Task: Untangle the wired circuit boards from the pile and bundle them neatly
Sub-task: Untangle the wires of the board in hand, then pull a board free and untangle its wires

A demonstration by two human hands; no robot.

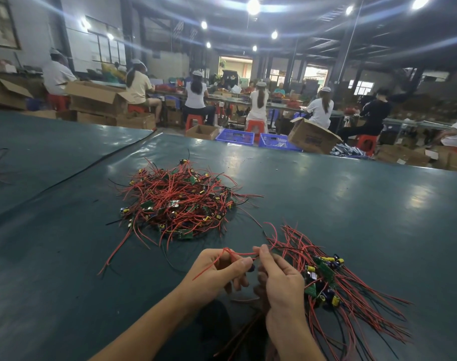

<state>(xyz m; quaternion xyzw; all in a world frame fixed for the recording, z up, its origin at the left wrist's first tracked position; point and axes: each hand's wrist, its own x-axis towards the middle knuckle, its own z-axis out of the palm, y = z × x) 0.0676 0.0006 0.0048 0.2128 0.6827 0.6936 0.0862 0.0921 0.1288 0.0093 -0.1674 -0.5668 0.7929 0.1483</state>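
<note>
A tangled pile (182,201) of small green circuit boards with red and black wires lies on the dark green table (352,204), ahead of my hands. At the right lies a sorted bundle (326,277) of boards, its wires fanned outward. My left hand (217,272) pinches a red wire (241,254) between thumb and fingers. My right hand (279,277) pinches the same wire at its other end, just left of the bundle. The wire runs taut between both hands. A small dark part shows between my hands; the board it belongs to is mostly hidden.
A black cable (92,162) crosses the table at the left. Beyond the table's far edge stand cardboard boxes (313,136) and blue crates (235,136). Several people sit on red stools at benches in the background.
</note>
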